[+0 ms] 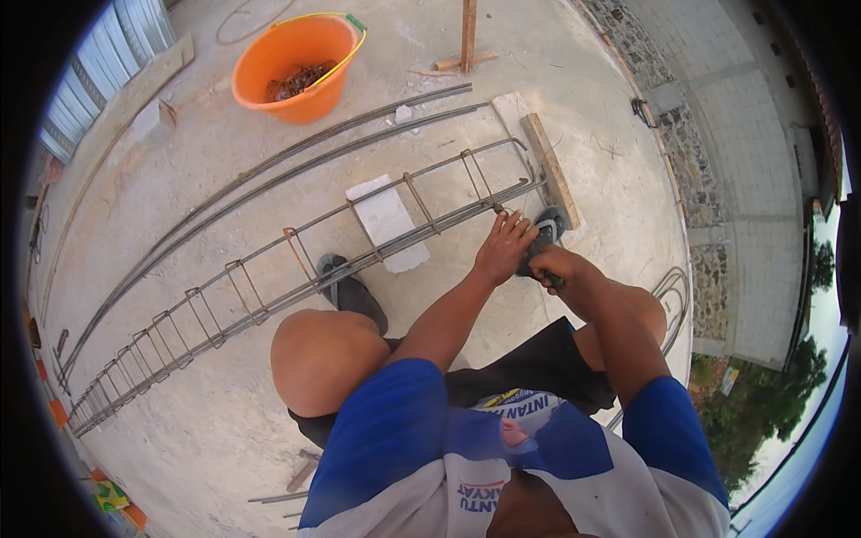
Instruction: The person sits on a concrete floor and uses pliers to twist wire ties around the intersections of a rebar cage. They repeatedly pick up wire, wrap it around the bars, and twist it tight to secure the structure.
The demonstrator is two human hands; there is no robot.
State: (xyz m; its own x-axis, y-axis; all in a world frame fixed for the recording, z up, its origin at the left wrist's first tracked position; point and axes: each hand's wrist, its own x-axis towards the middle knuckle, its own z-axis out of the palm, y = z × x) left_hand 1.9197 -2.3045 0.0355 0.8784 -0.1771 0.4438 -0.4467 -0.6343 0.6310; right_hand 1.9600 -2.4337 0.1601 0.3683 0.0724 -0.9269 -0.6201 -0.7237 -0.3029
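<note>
Left hand (504, 247) is pinching the stiff, heavy-looking rebar cage (269, 291); right hand (549, 262), at its 3 o'clock, is gripping a dark tool (541, 244).

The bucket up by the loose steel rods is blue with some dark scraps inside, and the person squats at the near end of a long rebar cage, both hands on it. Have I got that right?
Not quite: the bucket is orange, not blue, as the head view shows. The rest holds: dark scraps lie inside it, and the left hand and right hand work at the near end of the long rebar cage.
</note>
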